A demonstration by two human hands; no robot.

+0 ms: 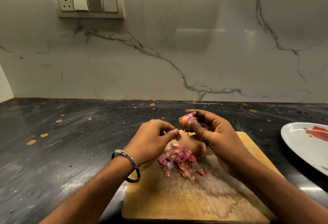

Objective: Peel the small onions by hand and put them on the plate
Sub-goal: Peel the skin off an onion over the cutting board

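Peeling is the step I judge to be in hand, and going from the biggest thing down: the dark counter (71, 144) carries a wooden cutting board (177, 197) in front of me, with a white plate (301, 145) well apart at the right edge of view. The plate bears a red mark, but I cannot tell whether any peeled onion lies on it.

My right hand (218, 135) holds one small onion (186, 121) raised above the far end of the board, fingers and thumb curled round it. My left hand (152, 140) sits just beside it, thumb and fingertips drawn together in a narrow pinch; whether a scrap of skin is caught in that grip I cannot tell, as the spot below it is blurred.

A heap of pink and brown peels (179, 159) lies on the board under the hands.

The onion's long axis runs steeply, tilted a little, one tip toward the wall and up, the other toward the board. Brown skin clings to its lower left side, while purple flesh shows higher up.

Next, I reckon, the left fingers need to catch that loose brown edge and strip it downward, then carry the bulb right to the plate.
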